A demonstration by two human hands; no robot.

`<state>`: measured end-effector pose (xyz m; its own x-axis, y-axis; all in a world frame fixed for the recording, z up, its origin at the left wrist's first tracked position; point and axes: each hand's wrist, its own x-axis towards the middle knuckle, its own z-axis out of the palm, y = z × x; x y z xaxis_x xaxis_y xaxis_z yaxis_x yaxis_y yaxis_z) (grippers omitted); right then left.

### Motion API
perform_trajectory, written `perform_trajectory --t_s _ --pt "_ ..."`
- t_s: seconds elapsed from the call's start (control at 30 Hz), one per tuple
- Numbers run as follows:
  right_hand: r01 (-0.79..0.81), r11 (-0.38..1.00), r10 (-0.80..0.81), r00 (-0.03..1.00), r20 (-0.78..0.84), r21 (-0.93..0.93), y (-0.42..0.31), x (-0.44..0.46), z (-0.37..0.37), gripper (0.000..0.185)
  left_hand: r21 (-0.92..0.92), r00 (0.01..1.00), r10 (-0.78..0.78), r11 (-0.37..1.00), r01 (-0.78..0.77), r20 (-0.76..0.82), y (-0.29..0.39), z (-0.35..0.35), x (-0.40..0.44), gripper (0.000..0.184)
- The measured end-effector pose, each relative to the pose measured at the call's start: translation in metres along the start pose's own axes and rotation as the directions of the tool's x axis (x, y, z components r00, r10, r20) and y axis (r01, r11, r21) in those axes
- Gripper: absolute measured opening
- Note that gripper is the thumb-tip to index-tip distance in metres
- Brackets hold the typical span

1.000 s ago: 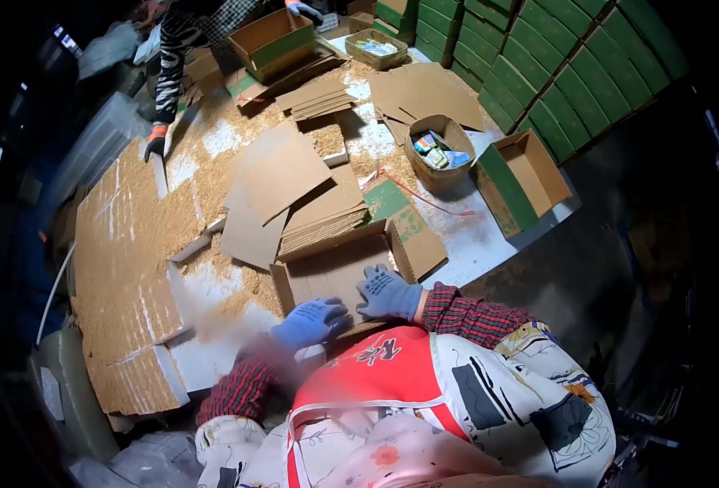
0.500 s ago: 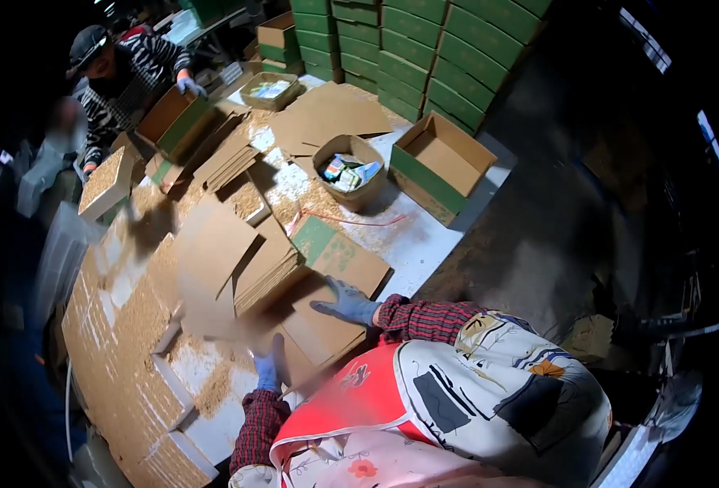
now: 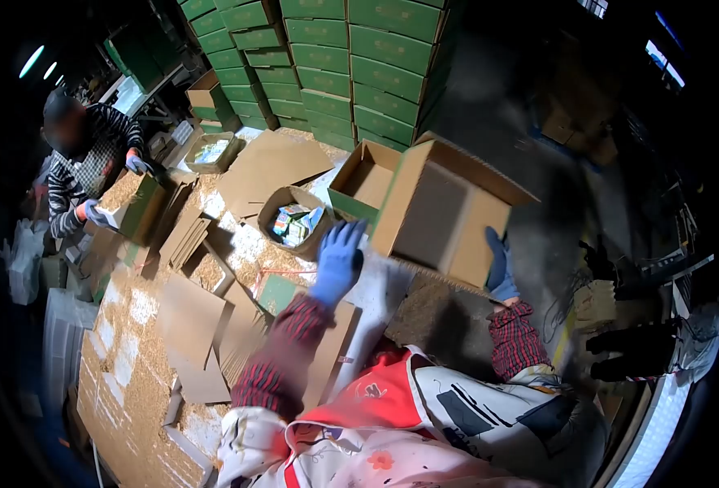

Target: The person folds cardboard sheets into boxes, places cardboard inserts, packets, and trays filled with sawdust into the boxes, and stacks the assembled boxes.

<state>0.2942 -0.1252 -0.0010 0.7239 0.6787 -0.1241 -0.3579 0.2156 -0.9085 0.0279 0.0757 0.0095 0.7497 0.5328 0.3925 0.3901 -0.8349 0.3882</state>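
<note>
My right hand (image 3: pixel 501 268), in a blue-grey glove, grips the lower right edge of an open cardboard box (image 3: pixel 480 232). The box is tilted with its open side facing me, its inside brown and a strip of green on its outer left side. My left hand (image 3: pixel 339 262), gloved in blue, is raised just left of the box, fingers stretched out and holding nothing. Beyond it stand a basket (image 3: pixel 271 210) of small packets and another open green-sided box (image 3: pixel 349 202). Flat cardboard (image 3: pixel 331 350) lies below my left forearm.
Stacked green boxes (image 3: pixel 319 77) rise at the back. Cardboard sheets (image 3: pixel 193 321) and wood shavings (image 3: pixel 136 382) cover much of the table. A co-worker (image 3: pixel 91 163) at the far left holds a box of shavings (image 3: pixel 136 207). A second packet basket (image 3: pixel 213 154) stands farther back.
Both hands have left the flat cardboard. My right hand now holds an open box at the right, and my left hand has risen beside it. The view has turned rightward.
</note>
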Motion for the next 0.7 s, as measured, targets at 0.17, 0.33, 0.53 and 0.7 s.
perform_trajectory --t_s 0.17,0.33,0.53,0.7 --pt "0.37 0.921 -0.389 0.891 -0.232 -0.122 -0.032 0.034 -0.012 0.046 0.248 0.903 -0.064 0.968 -0.048 0.425 -0.014 0.1 0.092 0.02" --pt "0.203 0.977 -0.212 0.965 -0.152 -0.073 -0.018 0.074 -0.029 0.045 -0.136 0.964 0.068 0.985 -0.105 -0.256 0.008 0.078 0.078 0.036" --pt "-0.195 0.981 0.188 0.953 0.238 0.003 0.026 0.127 0.004 0.042 -0.836 0.767 -0.367 -0.057 0.545 0.526 -0.152 0.155 0.022 0.079" --pt "0.163 0.756 0.056 0.949 0.31 -0.633 0.086 0.186 0.033 0.052 -0.826 0.441 -0.808 -0.096 0.555 0.39 -0.104 0.102 -0.014 0.076"
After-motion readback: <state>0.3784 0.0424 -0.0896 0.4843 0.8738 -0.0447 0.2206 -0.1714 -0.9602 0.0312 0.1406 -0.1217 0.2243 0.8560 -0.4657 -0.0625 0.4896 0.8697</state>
